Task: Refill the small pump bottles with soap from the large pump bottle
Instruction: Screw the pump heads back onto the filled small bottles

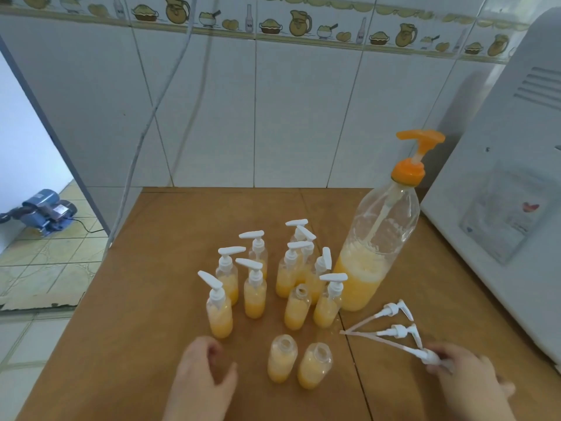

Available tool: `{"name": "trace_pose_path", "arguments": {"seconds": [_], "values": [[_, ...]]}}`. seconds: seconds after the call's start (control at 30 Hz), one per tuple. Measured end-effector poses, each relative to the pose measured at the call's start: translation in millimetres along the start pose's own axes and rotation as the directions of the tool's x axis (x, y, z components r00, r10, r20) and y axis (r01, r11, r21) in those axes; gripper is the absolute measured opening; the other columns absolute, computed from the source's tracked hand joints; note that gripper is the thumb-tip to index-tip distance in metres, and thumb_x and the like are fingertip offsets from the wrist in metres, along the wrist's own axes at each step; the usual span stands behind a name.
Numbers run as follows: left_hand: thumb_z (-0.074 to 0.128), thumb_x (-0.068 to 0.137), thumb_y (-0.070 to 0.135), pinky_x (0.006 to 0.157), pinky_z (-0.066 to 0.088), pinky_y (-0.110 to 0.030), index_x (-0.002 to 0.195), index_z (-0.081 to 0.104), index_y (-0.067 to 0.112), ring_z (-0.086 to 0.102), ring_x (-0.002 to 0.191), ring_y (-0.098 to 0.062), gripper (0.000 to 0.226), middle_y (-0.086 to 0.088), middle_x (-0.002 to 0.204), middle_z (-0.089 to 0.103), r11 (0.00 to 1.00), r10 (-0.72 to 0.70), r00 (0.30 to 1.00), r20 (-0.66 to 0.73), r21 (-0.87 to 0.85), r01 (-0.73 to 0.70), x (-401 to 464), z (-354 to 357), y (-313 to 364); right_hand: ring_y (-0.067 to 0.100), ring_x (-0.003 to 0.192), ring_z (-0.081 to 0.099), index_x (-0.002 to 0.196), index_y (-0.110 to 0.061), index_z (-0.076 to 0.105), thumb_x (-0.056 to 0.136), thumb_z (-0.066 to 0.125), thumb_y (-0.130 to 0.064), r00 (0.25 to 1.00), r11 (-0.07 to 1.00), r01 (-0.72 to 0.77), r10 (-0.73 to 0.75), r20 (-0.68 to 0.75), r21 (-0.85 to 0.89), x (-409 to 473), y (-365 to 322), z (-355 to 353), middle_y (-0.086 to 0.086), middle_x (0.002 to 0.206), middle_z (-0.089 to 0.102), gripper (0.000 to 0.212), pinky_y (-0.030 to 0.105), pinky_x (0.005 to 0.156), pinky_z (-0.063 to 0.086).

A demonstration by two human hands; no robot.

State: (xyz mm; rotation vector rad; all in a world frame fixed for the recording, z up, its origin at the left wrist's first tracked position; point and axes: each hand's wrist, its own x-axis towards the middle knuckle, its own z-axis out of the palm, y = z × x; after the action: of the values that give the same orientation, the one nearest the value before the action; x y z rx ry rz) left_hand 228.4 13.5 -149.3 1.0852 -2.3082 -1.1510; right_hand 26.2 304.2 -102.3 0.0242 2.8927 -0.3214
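Both hands sit at the near table (158, 268) edge. Left hand (202, 378) hovers relaxed, fingers loosely curved, holding nothing. Right hand (467, 379) pinches a loose pump (423, 354); two more pumps (391, 322) lie just beyond. Big bottle (375, 247) stands far ahead of it. Between the hands, two uncapped small bottles (299, 363); others cluster beyond.

Orange soap (358, 287) and pump cap (408, 171), white small pumps (394, 311), brown table (170, 268).
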Motion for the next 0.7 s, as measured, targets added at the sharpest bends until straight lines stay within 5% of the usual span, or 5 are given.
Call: {"name": "trace_pose_path", "arguments": {"seconds": [0.1, 0.2, 0.27, 0.47, 0.7], "values": [[0.082, 0.064, 0.037, 0.078, 0.038, -0.002, 0.094, 0.049, 0.045, 0.046, 0.102, 0.010, 0.045, 0.016, 0.102, 0.055, 0.992, 0.126, 0.942, 0.310, -0.042, -0.119, -6.3, 9.9, 5.0, 0.006, 0.109, 0.044, 0.075, -0.061, 0.059, 0.080, 0.073, -0.024, 0.982, 0.978, 0.185, -0.186, 0.011, 0.094, -4.5, -2.2, -20.6, -0.023, 0.100, 0.062, 0.040, 0.039, 0.100, 0.023], [0.079, 0.062, 0.055, 0.092, 0.028, 0.002, 0.123, 0.029, 0.048, 0.026, 0.120, 0.022, 0.079, 0.032, 0.126, 0.033, 0.970, 0.240, 0.856, 0.457, -0.067, -0.236, 1.1, 20.4, 17.8, -0.006, 0.104, 0.047, 0.091, -0.066, 0.055, 0.070, 0.081, -0.017, 0.896, 0.869, 0.444, -0.422, -0.140, 0.220, -13.9, -11.2, -37.0, -0.032, 0.095, 0.061, 0.059, 0.039, 0.102, 0.023], [0.078, 0.066, 0.050, 0.094, 0.022, 0.005, 0.126, 0.028, 0.051, 0.024, 0.118, 0.028, 0.078, 0.037, 0.129, 0.029, 0.963, 0.266, 0.821, 0.505, -0.104, -0.248, 3.8, 27.2, 26.8, -0.017, 0.105, 0.042, 0.099, -0.062, 0.053, 0.071, 0.080, -0.025, 0.792, 0.782, 0.597, -0.542, -0.279, 0.176, -20.3, -23.6, -44.0, -0.040, 0.106, 0.052, 0.053, 0.035, 0.095, 0.023], [0.071, 0.079, 0.042, 0.085, 0.026, 0.006, 0.113, 0.039, 0.052, 0.035, 0.108, 0.028, 0.048, 0.036, 0.121, 0.042, 0.967, 0.253, 0.853, 0.456, -0.131, -0.217, 4.7, 31.5, 32.8, -0.012, 0.097, 0.041, 0.102, -0.048, 0.056, 0.075, 0.047, -0.043, 0.579, 0.652, 0.758, -0.689, -0.436, -0.023, -35.1, -53.0, -43.2, -0.034, 0.095, 0.058, 0.028, 0.027, 0.084, 0.018], [0.063, 0.079, 0.056, 0.091, 0.032, -0.004, 0.120, 0.045, 0.048, 0.039, 0.114, 0.017, 0.046, 0.031, 0.119, 0.046, 0.928, 0.369, 0.845, 0.388, -0.098, -0.360, 3.1, 15.9, 37.9, 0.002, 0.093, 0.046, 0.097, -0.044, 0.061, 0.077, 0.045, -0.035, 0.514, 0.633, 0.764, -0.712, -0.479, -0.122, -38.7, -60.4, -37.8, -0.025, 0.089, 0.061, 0.027, 0.034, 0.088, 0.021]]}}
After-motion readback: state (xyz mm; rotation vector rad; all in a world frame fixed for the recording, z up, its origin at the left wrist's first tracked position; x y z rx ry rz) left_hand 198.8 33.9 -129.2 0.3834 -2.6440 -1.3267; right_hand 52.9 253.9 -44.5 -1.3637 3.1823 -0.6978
